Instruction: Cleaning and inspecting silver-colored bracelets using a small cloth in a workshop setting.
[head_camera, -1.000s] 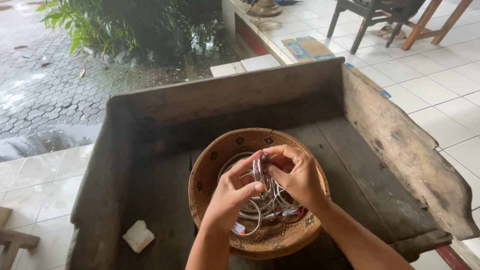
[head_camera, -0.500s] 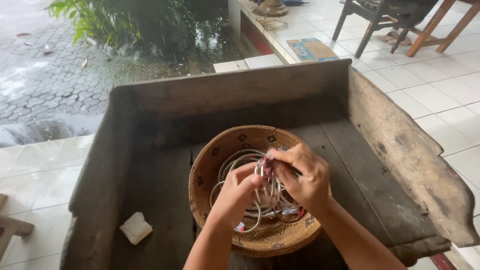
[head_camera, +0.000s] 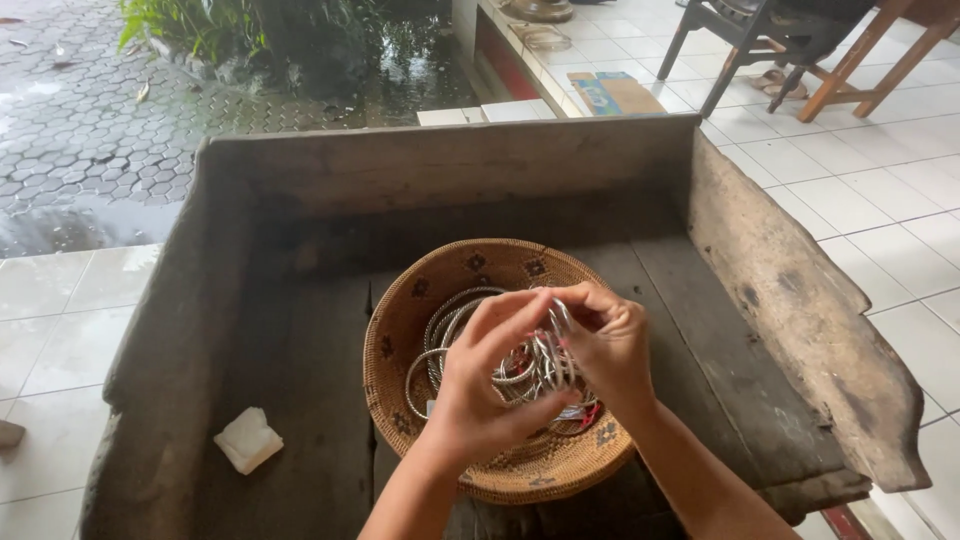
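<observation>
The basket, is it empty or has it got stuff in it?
Not empty: silver rings lie inside the woven basket, under both hands.

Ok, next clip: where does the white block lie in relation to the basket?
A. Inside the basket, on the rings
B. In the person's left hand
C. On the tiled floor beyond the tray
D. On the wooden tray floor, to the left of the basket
D. The white block lies on the dark boards of the tray, left of the basket and apart from it.
</observation>
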